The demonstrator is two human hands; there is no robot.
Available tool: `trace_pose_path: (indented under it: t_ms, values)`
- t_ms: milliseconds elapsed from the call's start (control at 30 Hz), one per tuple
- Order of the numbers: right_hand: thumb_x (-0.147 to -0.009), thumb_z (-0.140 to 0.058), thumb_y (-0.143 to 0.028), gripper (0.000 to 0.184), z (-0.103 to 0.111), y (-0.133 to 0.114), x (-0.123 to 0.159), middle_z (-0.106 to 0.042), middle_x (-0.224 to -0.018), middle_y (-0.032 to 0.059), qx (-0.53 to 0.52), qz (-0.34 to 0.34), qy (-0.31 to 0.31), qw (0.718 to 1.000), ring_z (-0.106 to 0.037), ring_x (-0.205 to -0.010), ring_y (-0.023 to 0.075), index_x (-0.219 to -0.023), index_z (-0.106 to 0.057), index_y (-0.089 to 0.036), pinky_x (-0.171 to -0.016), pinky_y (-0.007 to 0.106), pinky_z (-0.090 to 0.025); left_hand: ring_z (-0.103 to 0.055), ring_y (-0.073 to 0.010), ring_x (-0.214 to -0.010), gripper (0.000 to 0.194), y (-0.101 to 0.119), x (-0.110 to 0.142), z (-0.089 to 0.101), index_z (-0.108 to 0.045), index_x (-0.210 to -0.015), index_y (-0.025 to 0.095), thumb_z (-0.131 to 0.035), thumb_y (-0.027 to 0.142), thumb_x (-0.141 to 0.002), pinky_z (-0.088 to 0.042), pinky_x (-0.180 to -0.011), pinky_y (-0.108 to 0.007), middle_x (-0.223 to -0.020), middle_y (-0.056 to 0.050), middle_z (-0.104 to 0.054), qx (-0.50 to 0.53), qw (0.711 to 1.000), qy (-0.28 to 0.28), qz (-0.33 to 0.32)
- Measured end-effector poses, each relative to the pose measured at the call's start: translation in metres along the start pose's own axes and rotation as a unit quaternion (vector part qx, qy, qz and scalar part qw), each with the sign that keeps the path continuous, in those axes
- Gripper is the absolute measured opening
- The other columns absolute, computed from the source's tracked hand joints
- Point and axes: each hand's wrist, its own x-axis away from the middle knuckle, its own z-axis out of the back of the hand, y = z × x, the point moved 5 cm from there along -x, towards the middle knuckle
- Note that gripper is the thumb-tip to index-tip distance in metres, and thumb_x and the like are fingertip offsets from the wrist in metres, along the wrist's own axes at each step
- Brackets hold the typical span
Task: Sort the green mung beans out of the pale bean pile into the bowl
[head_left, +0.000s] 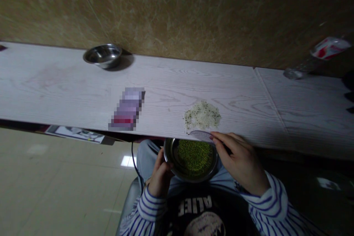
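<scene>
My left hand point(162, 173) is closed on the left rim of a steel bowl point(177, 176), held over my lap just below the table's front edge. Inside the bowl lie many small green beans point(194, 156), which look like mung beans. A thin, greyish-purple scraper-like piece point(201, 135) with a curved edge is pinched in my right hand point(235, 156); its exact kind is unclear. It lies at the table edge, between the bowl and a pile of white rice point(203, 114). Small dark green grains are scattered through the rice.
Another steel bowl point(103, 56) stands by the wall at the back left of the pale wooden table point(163, 77). A pixelated flat object point(128, 108) lies left of the rice. At far right, a clear plastic bottle point(316, 57) leans by the wall.
</scene>
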Motion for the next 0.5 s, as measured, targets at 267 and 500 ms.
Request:
trace_pose_path:
  t_ms: [267,500]
  values:
    - [-0.096,-0.056,-0.011,0.022,-0.0023,0.0012,-0.002,-0.08,-0.09,0.0071,0.003,0.001,0.0,1.0,-0.075,-0.079,0.0203,-0.109,-0.072,-0.018,-0.073,0.034,-0.06,-0.064,-0.0222,-0.083,0.054,0.0013,0.0004,-0.0015,-0.071,-0.119,0.028,-0.069,0.017,-0.067,-0.049,-0.065,-0.029,-0.098,-0.003,-0.075,0.003,1.0,-0.006,-0.006]
    - [-0.096,-0.057,-0.011,0.02,-0.0085,0.002,-0.0073,-0.08,-0.091,0.0081,-0.008,0.017,-0.006,1.0,-0.074,-0.082,0.0202,-0.108,-0.073,-0.016,-0.075,0.034,-0.06,-0.064,-0.0231,-0.086,0.054,0.0011,0.0012,-0.0012,-0.072,-0.119,0.028,-0.07,0.018,-0.066,-0.05,-0.068,-0.03,-0.098,-0.003,-0.074,0.006,1.0,-0.007,-0.003]
